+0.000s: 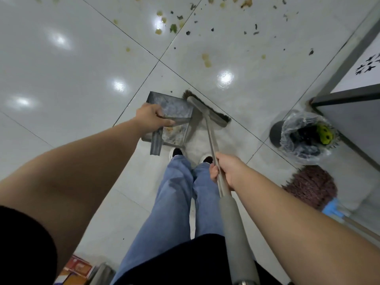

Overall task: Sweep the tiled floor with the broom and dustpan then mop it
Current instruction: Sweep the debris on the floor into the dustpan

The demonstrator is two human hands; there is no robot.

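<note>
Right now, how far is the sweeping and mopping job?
Early stage. Done: a little debris lies in the dustpan. In hand: the left hand holds the dustpan, the right hand grips the broom beside it. Left: scraps cover the tiles ahead; the mop lies unused.

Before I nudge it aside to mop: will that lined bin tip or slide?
The bin looks small and probably light, so a push may slide it on the glossy tiled floor. Its loose plastic liner would likely crumple rather than give firm purchase.
</note>
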